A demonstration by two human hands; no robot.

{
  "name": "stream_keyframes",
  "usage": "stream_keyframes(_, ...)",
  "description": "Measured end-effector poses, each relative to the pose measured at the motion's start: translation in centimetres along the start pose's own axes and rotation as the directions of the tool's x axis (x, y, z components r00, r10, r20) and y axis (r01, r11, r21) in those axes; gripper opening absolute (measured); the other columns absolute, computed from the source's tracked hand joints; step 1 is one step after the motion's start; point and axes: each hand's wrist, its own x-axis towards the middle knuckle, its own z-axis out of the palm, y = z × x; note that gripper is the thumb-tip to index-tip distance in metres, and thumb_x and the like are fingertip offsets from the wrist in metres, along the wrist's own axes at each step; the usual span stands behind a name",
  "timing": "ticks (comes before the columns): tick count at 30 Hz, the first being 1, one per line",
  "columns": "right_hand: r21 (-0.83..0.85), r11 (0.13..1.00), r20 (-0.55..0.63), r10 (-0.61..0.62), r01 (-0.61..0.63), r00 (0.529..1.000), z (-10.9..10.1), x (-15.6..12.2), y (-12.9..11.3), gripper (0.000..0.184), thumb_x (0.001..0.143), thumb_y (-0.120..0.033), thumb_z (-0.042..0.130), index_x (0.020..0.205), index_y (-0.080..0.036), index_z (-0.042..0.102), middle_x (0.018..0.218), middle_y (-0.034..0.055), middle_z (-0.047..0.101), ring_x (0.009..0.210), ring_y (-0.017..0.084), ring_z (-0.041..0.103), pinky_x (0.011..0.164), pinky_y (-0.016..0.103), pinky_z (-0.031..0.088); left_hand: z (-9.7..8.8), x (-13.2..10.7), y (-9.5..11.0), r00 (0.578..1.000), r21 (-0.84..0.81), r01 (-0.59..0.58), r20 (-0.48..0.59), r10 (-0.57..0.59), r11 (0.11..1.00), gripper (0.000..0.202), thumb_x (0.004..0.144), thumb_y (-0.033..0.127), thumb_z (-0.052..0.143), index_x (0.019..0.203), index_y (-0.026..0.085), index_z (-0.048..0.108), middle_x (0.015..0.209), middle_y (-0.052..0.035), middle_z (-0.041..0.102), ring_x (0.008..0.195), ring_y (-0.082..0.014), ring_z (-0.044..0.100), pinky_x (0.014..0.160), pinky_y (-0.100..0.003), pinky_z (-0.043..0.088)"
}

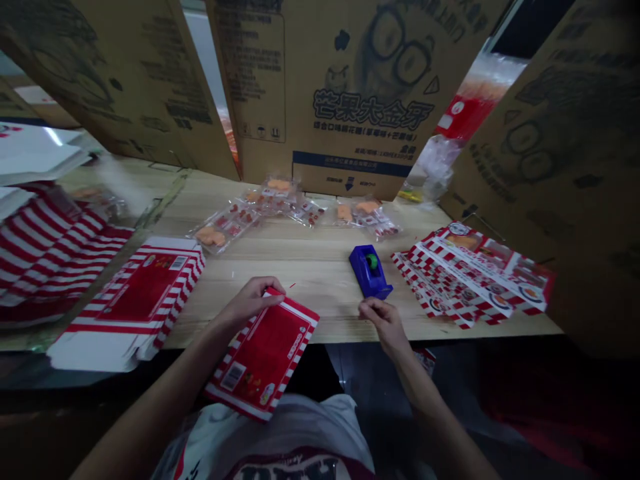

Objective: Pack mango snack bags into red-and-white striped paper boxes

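Observation:
My left hand grips the top edge of a red box with red-and-white striped sides and a barcode. The box is tilted, over the table's front edge and close to my body. At the front end of a blue tape dispenser with a green roll, my right hand has its fingers pinched together. Whatever is between those fingertips, perhaps a bit of tape, is too small to make out.
On the left lies a stack of flat red-and-white boxes, beside striped cartons. Clear packets lie along the back, before large cardboard boxes. Printed striped packages are piled at the right.

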Motion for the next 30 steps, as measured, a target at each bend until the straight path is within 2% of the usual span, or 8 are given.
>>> stream_keyframes(5, -0.100, 0.974, 0.560, -0.113, 0.203, 0.821, 6.4, 1.1, -4.6, 0.028, 0.082, -0.038, 0.062, 0.063, -0.018, 0.060, 0.068, -0.0005, 0.055, 0.063, 0.013, 0.050, 0.059, 0.024, 0.039, 1.2, 1.8, 1.0, 0.976, 0.182, -0.039, 0.220, -0.002, 0.983, 0.017, 0.064, 0.031, 0.069, 0.069, 0.016, 0.064, 0.062, 0.0027, 0.057, 0.061, -0.0128, 0.050, 0.057, -0.021, 0.037)
stream_keyframes(10, -0.351, 0.852, 0.534, -0.159, 0.389, 0.830, 9.2, 1.6, -4.7, 0.026, 0.075, -0.033, 0.069, 0.057, -0.017, 0.059, 0.057, -0.0028, 0.054, 0.053, 0.010, 0.045, 0.052, 0.023, 0.032, 2.1, 1.2, 0.7, 0.970, 0.173, -0.062, 0.241, 0.018, 0.983, 0.013, 0.064, 0.027, 0.067, 0.069, 0.016, 0.066, 0.065, 0.0020, 0.059, 0.065, -0.0131, 0.050, 0.060, -0.021, 0.038)
stream_keyframes(14, -0.243, 0.963, 0.543, 0.038, 0.114, 0.839, 8.8, 1.6, -4.2, 0.027, 0.068, -0.037, 0.075, 0.060, -0.017, 0.059, 0.051, -0.0049, 0.054, 0.047, 0.009, 0.047, 0.045, 0.020, 0.032, 1.9, 0.2, 1.5, 0.964, 0.156, -0.065, 0.265, 0.022, 0.986, 0.011, 0.066, 0.024, 0.069, 0.071, 0.015, 0.066, 0.065, 0.0023, 0.061, 0.063, -0.0122, 0.051, 0.060, -0.021, 0.038)
stream_keyframes(19, 0.044, 0.894, 0.835, 0.213, -0.447, 0.508, 9.1, 1.0, -5.0, 0.052, 0.049, -0.053, 0.083, 0.079, -0.016, 0.063, 0.062, -0.0045, 0.059, 0.048, 0.010, 0.051, 0.046, 0.020, 0.038, 2.2, -0.7, 3.8, 0.887, 0.071, -0.134, 0.453, 0.088, 0.988, 0.022, 0.073, 0.036, 0.073, 0.079, 0.015, 0.070, 0.078, -0.0034, 0.068, 0.074, -0.0165, 0.060, 0.071, -0.025, 0.046)
stream_keyframes(21, 0.102, 0.852, 0.875, 0.169, -0.514, 0.453, 9.3, 0.9, -5.5, 0.061, 0.045, -0.063, 0.081, 0.080, -0.016, 0.064, 0.064, -0.0023, 0.061, 0.050, 0.010, 0.051, 0.047, 0.020, 0.037, 2.0, -1.2, 5.3, 0.871, 0.070, -0.189, 0.472, 0.134, 0.979, 0.026, 0.075, 0.040, 0.071, 0.081, 0.015, 0.070, 0.081, -0.0052, 0.069, 0.078, -0.0186, 0.062, 0.075, -0.027, 0.047)
stream_keyframes(23, 0.165, 0.849, 0.830, 0.156, -0.502, 0.536, 9.1, 1.3, -5.9, 0.062, 0.048, -0.068, 0.078, 0.078, -0.016, 0.063, 0.062, -0.0024, 0.059, 0.047, 0.008, 0.047, 0.044, 0.019, 0.032, 1.3, -2.2, 7.3, 0.885, 0.124, -0.277, 0.418, 0.203, 0.953, 0.025, 0.078, 0.039, 0.069, 0.081, 0.015, 0.069, 0.084, -0.0060, 0.069, 0.080, -0.0198, 0.063, 0.076, -0.028, 0.048)
stream_keyframes(26, 0.359, 0.862, 0.537, 0.122, -0.357, 0.835, 7.6, 2.3, -6.2, 0.051, 0.061, -0.064, 0.076, 0.068, -0.018, 0.055, 0.052, -0.0059, 0.048, 0.041, 0.006, 0.036, 0.039, 0.018, 0.024, 0.4, -4.4, 10.5, 0.890, 0.363, -0.454, 0.141, 0.434, 0.813, 0.014, 0.084, 0.030, 0.063, 0.085, 0.016, 0.068, 0.091, -0.0062, 0.068, 0.085, -0.0209, 0.064, 0.080, -0.029, 0.049)
stream_keyframes(30, 0.497, 0.784, 0.370, 0.197, -0.372, 0.908, 5.9, 2.1, -5.8, 0.050, 0.072, -0.069, 0.065, 0.071, -0.019, 0.057, 0.054, -0.0011, 0.057, 0.045, 0.012, 0.051, 0.045, 0.022, 0.040, 2.5, -6.1, 10.7, 0.620, 0.720, -0.504, -0.083, 0.780, 0.477, 0.013, 0.086, 0.013, 0.058, 0.095, 0.018, 0.066, 0.104, -0.0086, 0.067, 0.097, -0.0206, 0.064, 0.086, -0.032, 0.052)
